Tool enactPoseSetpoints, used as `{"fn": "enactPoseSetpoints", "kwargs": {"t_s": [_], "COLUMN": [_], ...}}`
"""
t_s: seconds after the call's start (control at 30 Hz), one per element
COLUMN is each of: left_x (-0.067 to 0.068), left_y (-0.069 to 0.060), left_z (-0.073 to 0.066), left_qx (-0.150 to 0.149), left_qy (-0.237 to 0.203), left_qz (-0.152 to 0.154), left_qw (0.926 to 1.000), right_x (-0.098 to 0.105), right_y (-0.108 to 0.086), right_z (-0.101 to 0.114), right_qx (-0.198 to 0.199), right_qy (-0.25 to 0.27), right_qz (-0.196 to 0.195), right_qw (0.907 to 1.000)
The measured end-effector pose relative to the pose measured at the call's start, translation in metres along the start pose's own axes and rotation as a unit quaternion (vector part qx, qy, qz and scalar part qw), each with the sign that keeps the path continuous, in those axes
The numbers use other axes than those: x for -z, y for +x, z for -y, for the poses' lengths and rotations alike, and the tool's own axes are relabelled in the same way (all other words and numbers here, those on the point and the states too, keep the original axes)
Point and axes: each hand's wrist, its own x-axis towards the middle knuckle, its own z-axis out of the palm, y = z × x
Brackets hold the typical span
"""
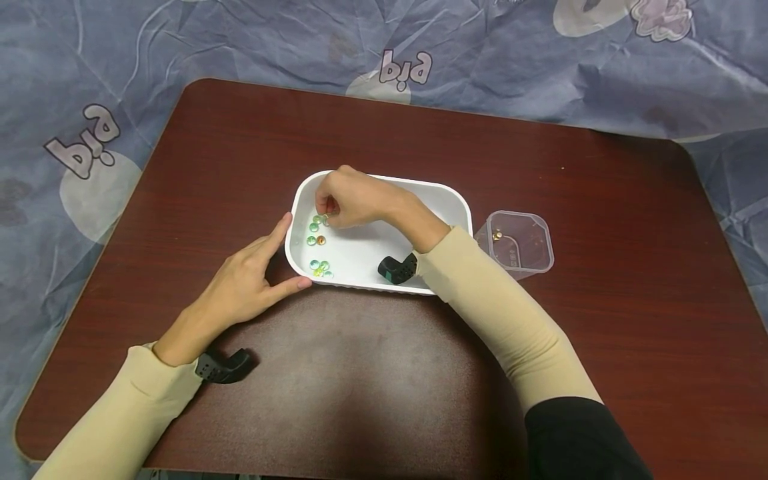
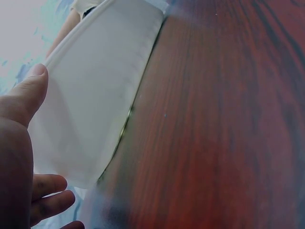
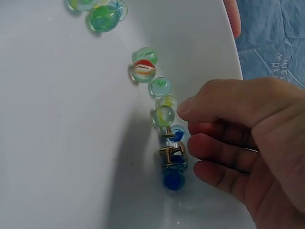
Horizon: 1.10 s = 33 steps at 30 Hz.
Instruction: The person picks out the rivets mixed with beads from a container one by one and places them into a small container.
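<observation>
A white tray [image 1: 366, 257] lies on the table. My left hand [image 1: 240, 283] is at its left end, fingers and thumb spread, with the thumb against the rim. Inside the tray my right hand [image 1: 357, 197] reaches over the left side, fingers loosely bent. In the right wrist view, its thumb and fingertips are apart, beside a row of glass marbles [image 3: 163, 116]. Among them lie small gold-coloured tacks [image 3: 167, 156] with flat heads and thin stems. A blue marble [image 3: 174, 181] lies at the end of the row, and a red-and-white swirled marble [image 3: 143, 71] further up.
A clear plastic container [image 1: 545, 257] stands right of the tray, with a few small gold-coloured pieces [image 1: 497, 235] inside. Another cluster of green marbles [image 1: 321, 267] sits in the tray's near left corner. Brown table [image 1: 630, 280] surrounds everything, with patterned blue cloth [image 1: 240, 40] behind.
</observation>
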Motion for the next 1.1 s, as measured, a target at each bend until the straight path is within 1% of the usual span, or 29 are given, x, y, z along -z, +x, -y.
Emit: {"fn": "enactPoseSetpoints", "kwargs": {"t_s": [0.37,0.67,0.9,1.1], "left_x": [0.0,0.0,0.001,0.001], "left_y": [0.0,0.0,0.001,0.0], "left_z": [0.0,0.0,0.0,0.0], "left_qx": [0.002,0.003,0.006,0.008], "left_qy": [0.002,0.002,0.004,0.003], "left_qz": [0.003,0.001,0.005,0.006], "left_qw": [1.0,1.0,1.0,0.9999], "right_x": [0.008,0.016,0.022,0.028], "right_y": [-0.006,-0.013,-0.018,-0.023], "right_z": [0.0,-0.002,-0.002,0.001], "right_qx": [-0.001,0.004,-0.006,-0.012], "right_qy": [0.009,0.023,0.038,0.048], "right_qz": [0.008,-0.013,-0.011,-0.023], "right_qw": [0.9999,0.9996,0.9992,0.9985]}}
